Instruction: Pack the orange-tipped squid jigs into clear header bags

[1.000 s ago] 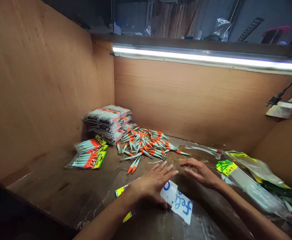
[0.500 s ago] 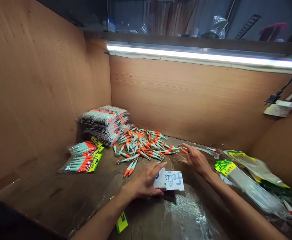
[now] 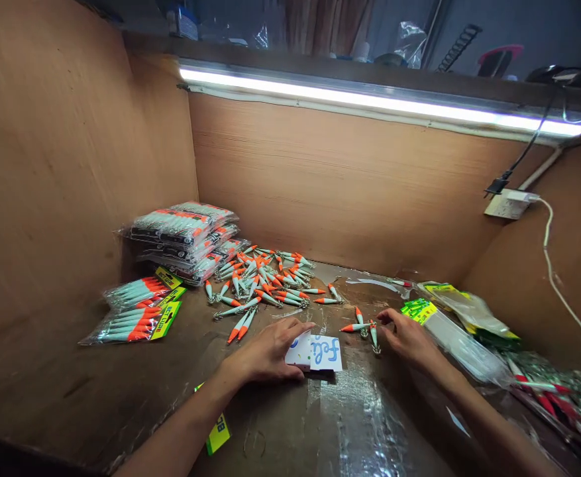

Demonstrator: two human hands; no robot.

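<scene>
My left hand (image 3: 273, 351) is closed around a small white box (image 3: 297, 351), and a white flap with blue handwriting (image 3: 326, 353) juts out to its right. To the right, my right hand (image 3: 407, 338) has its thumb and fingers apart, just beside a few loose squid jigs (image 3: 354, 327). These are pale with orange ends and metal hook crowns; their hook ends lie close to my fingertips, and I cannot tell whether they touch. Behind the box spreads a pile of similar squid jigs (image 3: 265, 281).
Stacked clear packs of jigs (image 3: 181, 232) stand at the back left, with yellow-labelled bags of jigs (image 3: 131, 321) before them. A yellow label (image 3: 218, 434) lies near my left forearm. Empty-looking plastic sleeves (image 3: 462, 338) and red-and-white jigs (image 3: 558, 397) lie right. A lamp (image 3: 369, 99) spans the back.
My right hand has moved from the pile's right edge toward me, and a few jigs now lie apart from the pile beside it. My left hand stays on the box. The view has shifted right.
</scene>
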